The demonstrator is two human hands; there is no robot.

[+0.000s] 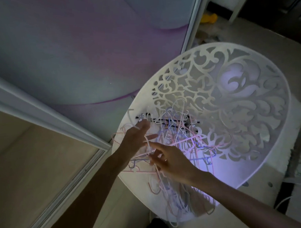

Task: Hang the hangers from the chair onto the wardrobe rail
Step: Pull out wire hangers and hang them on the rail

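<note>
A tangled pile of thin pink, white and blue hangers [176, 140] lies on the seat of a white chair [267, 161] with a cut-out ornamental back. Some hangers spill over the seat's front edge [172, 203]. A black clip hanger [166, 120] lies across the back of the pile. My left hand [137, 136] reaches over the pile's left side with fingers straight, touching the wires. My right hand [169, 158] is in the middle of the pile, index finger extended, thumb and other fingers pinching a white hanger wire. The wardrobe rail is out of view.
A wardrobe sliding door [74, 51] with a purple-grey pattern fills the upper left, its pale frame [44, 110] running diagonally. A beige surface [30, 158] lies below it. A yellow object [209, 18] and clutter sit on the floor behind the chair. The room is dim.
</note>
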